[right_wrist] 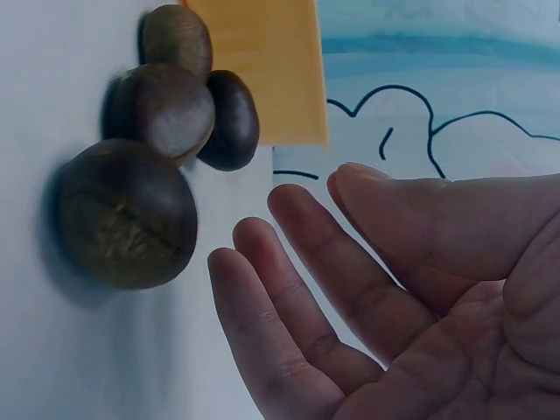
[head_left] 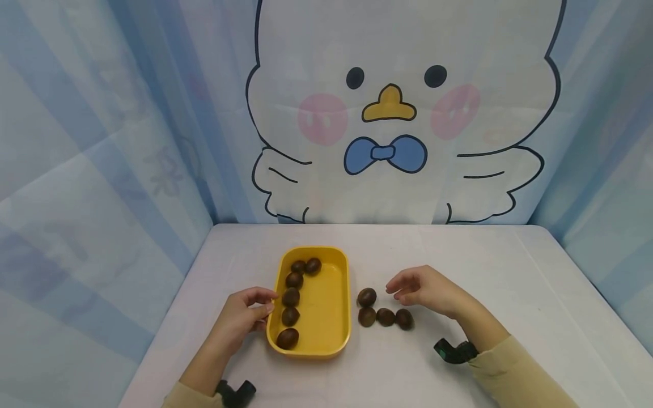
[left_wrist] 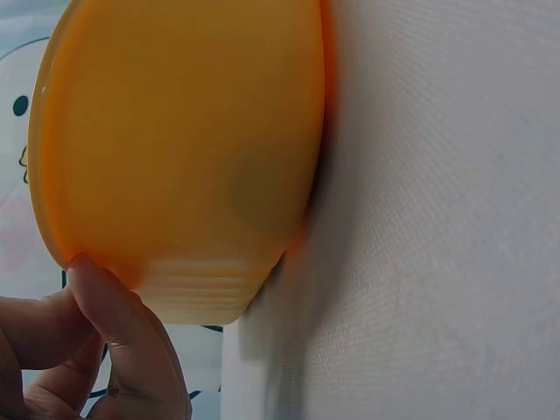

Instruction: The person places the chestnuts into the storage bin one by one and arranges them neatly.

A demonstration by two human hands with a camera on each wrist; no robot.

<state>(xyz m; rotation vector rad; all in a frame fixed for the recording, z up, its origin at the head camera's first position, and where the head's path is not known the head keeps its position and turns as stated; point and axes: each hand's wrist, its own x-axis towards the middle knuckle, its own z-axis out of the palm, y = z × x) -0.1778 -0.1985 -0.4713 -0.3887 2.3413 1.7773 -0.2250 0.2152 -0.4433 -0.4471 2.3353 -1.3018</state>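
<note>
Just beside four nuts (head_left: 385, 317), right hand (head_left: 431, 290), fingers (right_wrist: 346, 269) loosely apart.

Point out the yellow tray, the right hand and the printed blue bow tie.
Yellow tray (head_left: 325, 306), head view: bare floor inside.
Right hand (head_left: 427, 289), head view: back of the hand.
Blue bow tie (head_left: 383, 152), head view: its central knot.

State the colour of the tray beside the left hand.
The tray is plain yellow; the head view shows it best.
</note>
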